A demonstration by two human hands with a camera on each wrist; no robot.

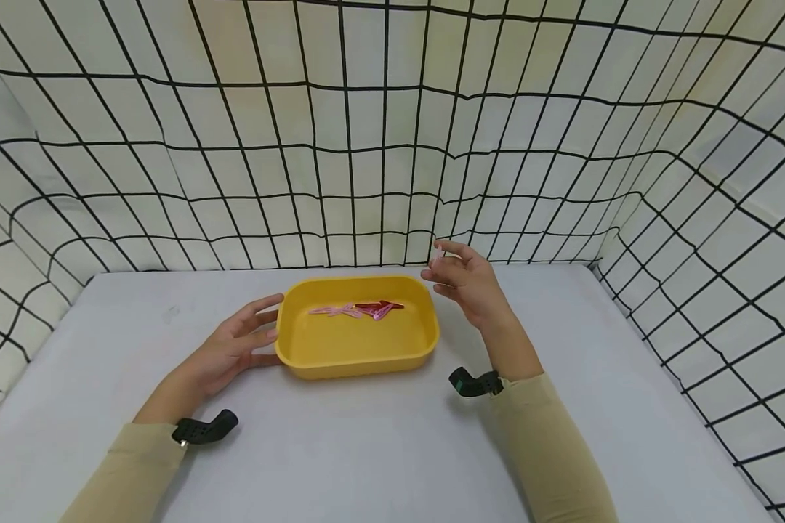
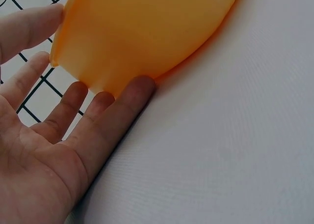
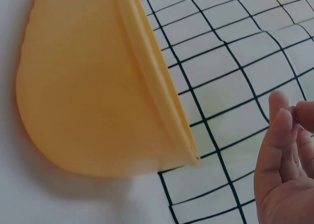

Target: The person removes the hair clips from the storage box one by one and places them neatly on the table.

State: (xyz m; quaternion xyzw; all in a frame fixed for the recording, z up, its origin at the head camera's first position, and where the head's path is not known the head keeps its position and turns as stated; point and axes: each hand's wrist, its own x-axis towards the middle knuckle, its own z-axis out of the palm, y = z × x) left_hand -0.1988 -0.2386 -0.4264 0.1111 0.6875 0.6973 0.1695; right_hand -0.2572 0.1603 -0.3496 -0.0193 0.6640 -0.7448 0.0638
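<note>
A yellow rectangular tray stands on the white tabletop. Several snap hair clips in pink and dark red lie in a loose row on its floor. My left hand touches the tray's left end, fingers fairly straight and spread along rim and wall; in the left wrist view the fingertips rest against the tray wall. Just beyond the tray's far right corner, my right hand is raised and pinches a small pale pink hair clip, mostly hidden by the fingers.
Black wire grid panels backed with white sheeting rise behind the table and along both sides. White tabletop extends in front of the tray and to either side. Each wrist wears a black camera mount.
</note>
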